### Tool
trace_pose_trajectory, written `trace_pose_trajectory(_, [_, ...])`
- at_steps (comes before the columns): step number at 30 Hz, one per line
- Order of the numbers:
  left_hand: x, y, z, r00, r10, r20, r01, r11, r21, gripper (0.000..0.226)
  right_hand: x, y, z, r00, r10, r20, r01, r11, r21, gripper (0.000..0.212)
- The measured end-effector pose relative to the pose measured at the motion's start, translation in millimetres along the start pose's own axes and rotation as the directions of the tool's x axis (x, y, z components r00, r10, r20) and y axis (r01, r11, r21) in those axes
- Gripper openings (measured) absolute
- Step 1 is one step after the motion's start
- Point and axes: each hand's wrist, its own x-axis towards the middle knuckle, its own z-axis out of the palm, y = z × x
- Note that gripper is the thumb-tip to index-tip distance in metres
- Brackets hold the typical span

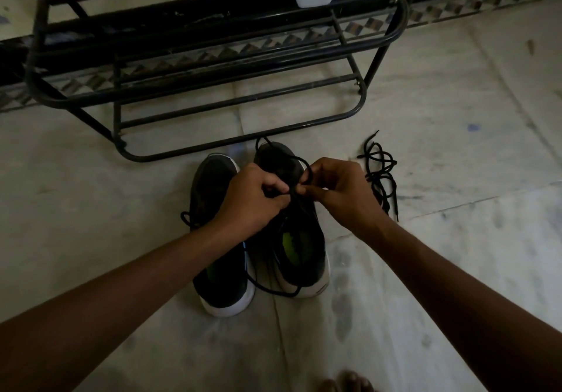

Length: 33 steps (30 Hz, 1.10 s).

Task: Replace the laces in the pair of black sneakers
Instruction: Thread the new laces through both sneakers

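Lace (307, 165) pinched above black sneakers (219, 285) on the floor (441, 93).
It is held in curled fingers of the left hand (252, 198) and right hand (342, 192); spare laces (380, 175) are laid just beside the pair.

Left sneaker (213, 185): black, white sole, upright on floor (441, 255).
Right sneaker (304, 258): alike, just beside it.
Lace (299, 159): black, looping over right sneaker.
Spare laces (380, 175): tangled, right of pair.
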Motion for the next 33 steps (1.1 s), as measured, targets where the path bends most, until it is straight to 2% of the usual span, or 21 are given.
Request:
trace_pose_trajectory(3, [-1, 1, 0, 1.000, 0.022, -0.005, -0.023, 0.999, -0.034, 0.018, 2, -1, 0, 0.998, -0.062, 0.010, 0.063, 0.988, -0.141, 0.012])
trace_pose_trajectory(5, [-2, 1, 1, 0.999, 0.040, -0.016, -0.041, 0.998, -0.047, 0.018, 2, -2, 0, 0.999, -0.049, 0.009, 0.050, 0.985, -0.164, 0.012])
trace_pose_trajectory(10, [1, -2, 6, 0.999, 0.026, -0.031, -0.025, 1.000, 0.010, 0.029, 0, -5, 2, 0.992, 0.128, 0.009, -0.128, 0.990, 0.056, 0.011])
trace_pose_trajectory(12, [2, -1, 7, 1.000, 0.025, -0.005, -0.025, 1.000, 0.002, 0.037, -3, -7, 4, 0.990, 0.142, -0.017, -0.141, 0.989, 0.045, 0.013])
trace_pose_trajectory(16, [4, -2, 5, 0.997, 0.023, 0.077, -0.023, 1.000, 0.003, 0.039, -29, -3, 23, 0.987, 0.091, -0.132, -0.095, 0.995, -0.019, 0.036])
trace_pose_trajectory(19, [3, -5, 2, 0.997, 0.021, 0.077, -0.018, 0.999, -0.047, 0.034, -48, 1, 32, 0.990, -0.081, -0.118, 0.059, 0.981, -0.184, 0.048])
trace_pose_trajectory(22, [2, -3, -6, 0.997, -0.070, -0.010, 0.067, 0.980, -0.188, 0.032, -55, 7, 37, 0.983, -0.121, -0.136, 0.076, 0.952, -0.296, 0.048])
trace_pose_trajectory(24, [4, 2, -15, 0.987, -0.121, -0.110, 0.071, 0.924, -0.374, 0.027, -57, 9, 40, 0.981, -0.108, -0.162, 0.052, 0.947, -0.318, 0.050])
trace_pose_trajectory(26, [7, 9, -28, 0.973, -0.201, -0.112, 0.079, 0.748, -0.659, 0.027, -57, 10, 43, 0.981, -0.106, -0.165, 0.045, 0.940, -0.337, 0.050])
trace_pose_trajectory(27, [8, 12, -34, 0.966, -0.236, -0.106, 0.085, 0.675, -0.733, 0.029, -57, 11, 43, 0.980, -0.105, -0.167, 0.043, 0.939, -0.341, 0.049])
trace_pose_trajectory(28, [9, 12, -39, 0.958, -0.251, -0.138, 0.077, 0.689, -0.721, 0.031, -56, 12, 44, 0.980, -0.104, -0.170, 0.040, 0.938, -0.345, 0.048])
trace_pose_trajectory(29, [9, 11, -46, 0.956, -0.221, -0.194, 0.062, 0.797, -0.600, 0.030, -56, 12, 44, 0.980, -0.101, -0.172, 0.036, 0.937, -0.349, 0.047])
trace_pose_trajectory(30, [10, 9, -51, 0.963, -0.144, -0.229, 0.054, 0.933, -0.357, 0.025, -56, 12, 44, 0.980, -0.099, -0.173, 0.032, 0.935, -0.353, 0.046])
trace_pose_trajectory(31, [10, 7, -57, 0.979, -0.050, -0.200, 0.041, 0.998, -0.052, 0.017, -57, 12, 44, 0.979, -0.101, -0.175, 0.032, 0.934, -0.356, 0.043])
trace_pose_trajectory(32, [9, 6, -63, 0.995, 0.000, -0.095, 0.019, 0.981, 0.193, 0.012, -57, 12, 45, 0.978, -0.112, -0.178, 0.042, 0.934, -0.356, 0.041])
trace_pose_trajectory(33, [8, 6, -70, 0.997, -0.039, 0.071, 0.015, 0.952, 0.307, 0.016, -58, 11, 45, 0.976, -0.126, -0.180, 0.055, 0.933, -0.356, 0.040])
